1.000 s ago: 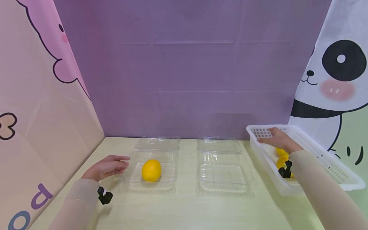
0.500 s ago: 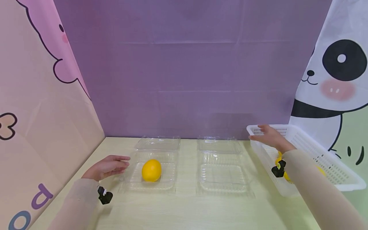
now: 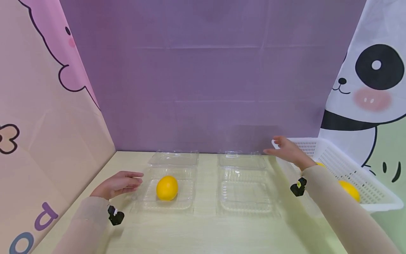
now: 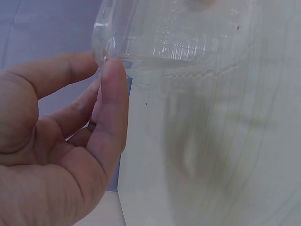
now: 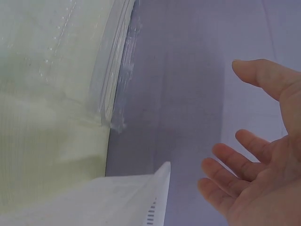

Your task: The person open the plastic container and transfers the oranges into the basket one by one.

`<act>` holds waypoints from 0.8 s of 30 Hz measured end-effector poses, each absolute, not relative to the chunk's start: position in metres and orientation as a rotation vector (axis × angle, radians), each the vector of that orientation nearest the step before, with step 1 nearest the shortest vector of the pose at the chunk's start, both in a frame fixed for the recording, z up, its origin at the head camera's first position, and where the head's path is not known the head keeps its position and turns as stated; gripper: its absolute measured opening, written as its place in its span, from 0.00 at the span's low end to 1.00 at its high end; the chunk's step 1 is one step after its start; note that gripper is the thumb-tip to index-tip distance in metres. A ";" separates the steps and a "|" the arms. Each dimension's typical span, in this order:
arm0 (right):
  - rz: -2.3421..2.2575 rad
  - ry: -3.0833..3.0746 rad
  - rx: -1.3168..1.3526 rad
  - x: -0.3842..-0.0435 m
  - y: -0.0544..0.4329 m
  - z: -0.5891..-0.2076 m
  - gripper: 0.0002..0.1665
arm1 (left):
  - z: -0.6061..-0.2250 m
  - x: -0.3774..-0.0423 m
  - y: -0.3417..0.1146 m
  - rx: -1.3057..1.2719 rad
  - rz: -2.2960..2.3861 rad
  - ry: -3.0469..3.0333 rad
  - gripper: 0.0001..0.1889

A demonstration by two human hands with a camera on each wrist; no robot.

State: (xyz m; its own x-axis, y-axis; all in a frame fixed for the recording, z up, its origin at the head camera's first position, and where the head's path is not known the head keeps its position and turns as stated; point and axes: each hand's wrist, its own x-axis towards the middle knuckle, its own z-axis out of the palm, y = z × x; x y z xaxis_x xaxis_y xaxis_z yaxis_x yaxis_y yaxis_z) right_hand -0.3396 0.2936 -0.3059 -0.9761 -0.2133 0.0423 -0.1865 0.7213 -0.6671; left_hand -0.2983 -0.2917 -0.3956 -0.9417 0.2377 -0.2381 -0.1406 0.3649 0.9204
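A round yellow fruit [image 3: 167,188] sits in the base of the left clear plastic clamshell box [image 3: 187,204], whose lid lies back. My left hand [image 3: 118,183] hovers beside that box with fingers loosely extended. In the left wrist view, fingers and thumb appear close to a clear plastic edge; contact cannot be judged. My right hand [image 3: 290,151] is over the left rim of the white basket [image 3: 388,205], fingers spread, holding nothing. More yellow fruit [image 3: 349,191] lies inside the basket, partly covered by the right forearm.
A second clear clamshell box [image 3: 245,197], opened with nothing inside, stands between the first box and the basket. A purple backdrop [image 3: 203,77] rises behind the light wooden table [image 3: 203,233]. Printed panels flank both sides.
My right hand has moved left from inside the basket to its left rim, uncovering fruit behind the forearm. The left hand and the fruit in the box have stayed still.
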 end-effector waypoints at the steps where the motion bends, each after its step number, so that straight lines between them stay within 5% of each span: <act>1: -1.109 2.882 -0.346 -0.340 0.292 -0.306 0.54 | -0.396 -0.298 -0.292 0.085 1.604 2.299 0.32; 24: -1.295 2.748 -0.469 -0.341 0.234 -0.318 0.48 | -0.394 -0.296 -0.292 0.145 1.610 2.302 0.31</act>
